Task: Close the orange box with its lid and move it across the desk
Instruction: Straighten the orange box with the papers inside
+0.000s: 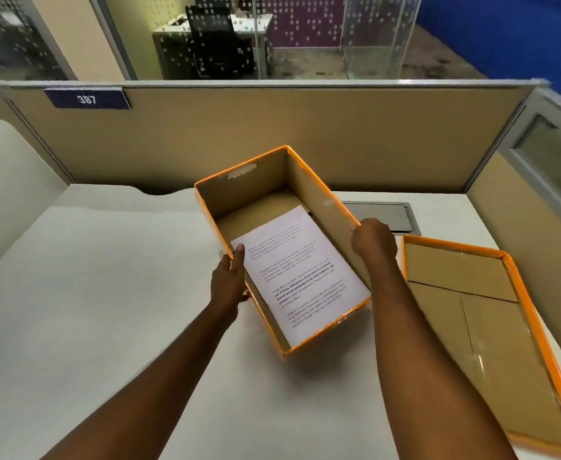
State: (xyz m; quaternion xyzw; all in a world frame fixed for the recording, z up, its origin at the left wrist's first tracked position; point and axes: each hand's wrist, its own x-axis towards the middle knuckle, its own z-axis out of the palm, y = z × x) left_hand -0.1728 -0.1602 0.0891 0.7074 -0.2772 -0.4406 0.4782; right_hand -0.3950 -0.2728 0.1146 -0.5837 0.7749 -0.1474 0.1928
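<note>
An orange box (pixel 319 194) with a brown inside stands open in the middle of the white desk, turned at an angle. A printed sheet of paper (pixel 300 270) lies inside it. My left hand (pixel 231 277) grips the box's left wall, thumb over the rim. My right hand (pixel 373 242) is closed over the rim of the right wall. The orange lid (pixel 521 293) lies upside down on the desk to the right of the box, its brown inside facing up.
The white desk (pixel 106 293) is bounded by tan partition walls (pixel 272 127) at the back and right. A grey cable hatch (pixel 385 214) is set in the desk behind the box. A curved white divider (pixel 10 180) stands at the left.
</note>
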